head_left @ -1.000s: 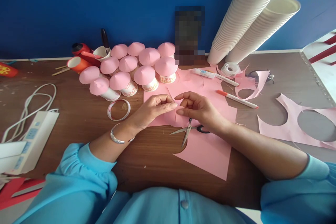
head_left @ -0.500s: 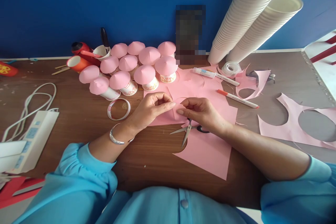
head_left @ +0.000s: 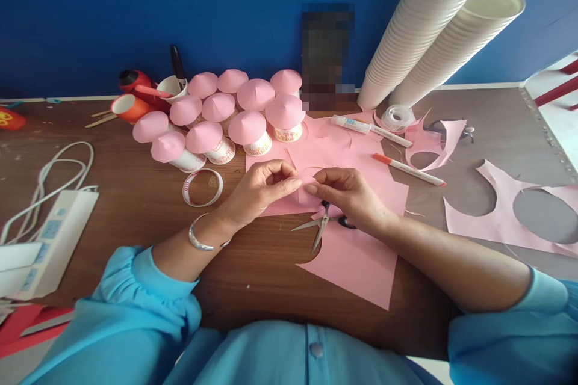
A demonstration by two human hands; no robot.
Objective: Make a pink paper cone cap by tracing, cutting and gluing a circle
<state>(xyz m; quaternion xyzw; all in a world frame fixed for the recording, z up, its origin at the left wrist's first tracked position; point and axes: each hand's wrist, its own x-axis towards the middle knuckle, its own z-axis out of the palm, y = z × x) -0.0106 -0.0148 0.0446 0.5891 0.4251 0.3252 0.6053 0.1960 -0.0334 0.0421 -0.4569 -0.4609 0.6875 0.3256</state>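
Observation:
My left hand (head_left: 262,189) and my right hand (head_left: 345,192) meet over the middle of the wooden table (head_left: 149,222). Both pinch a small pink paper piece (head_left: 307,186), curling it between fingertips. A silver bangle (head_left: 201,237) sits on my left wrist. Open scissors (head_left: 320,225) lie on a pink paper sheet (head_left: 356,258) just under my right hand. Behind my hands stand several upturned paper cups with pink cone tops (head_left: 246,126).
Two long stacks of white paper cups (head_left: 433,24) lean against the blue wall. A glue tube (head_left: 352,125), a pen (head_left: 409,170), a tape roll (head_left: 397,115) and cut pink scraps (head_left: 501,216) lie to the right. A power strip with cable (head_left: 49,240) lies left; a cup rim ring (head_left: 203,186) lies nearby.
My fingers have drawn closer together, bending the pink paper piece up from flat into a curl. The view shifted slightly.

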